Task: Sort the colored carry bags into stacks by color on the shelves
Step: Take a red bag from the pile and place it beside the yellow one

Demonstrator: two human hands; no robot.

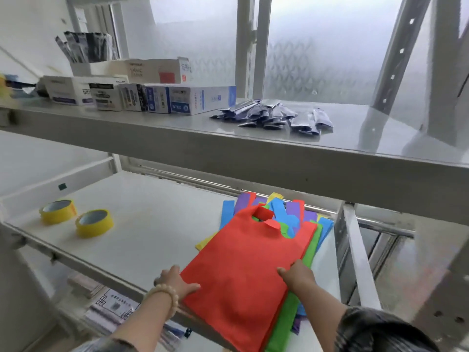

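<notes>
A red carry bag lies on top of a mixed pile of bags on the lower shelf. Under it show a green bag, blue bag handles, purple ones and yellow edges. My left hand, with a bead bracelet on the wrist, grips the red bag's left edge, thumb on top. The bag's right edge is pinched by my right hand. The bag's near corner hangs over the shelf's front edge.
Two yellow tape rolls sit at the left of the lower shelf. The upper shelf carries several boxes and a heap of dark sachets. A metal upright stands right of the pile.
</notes>
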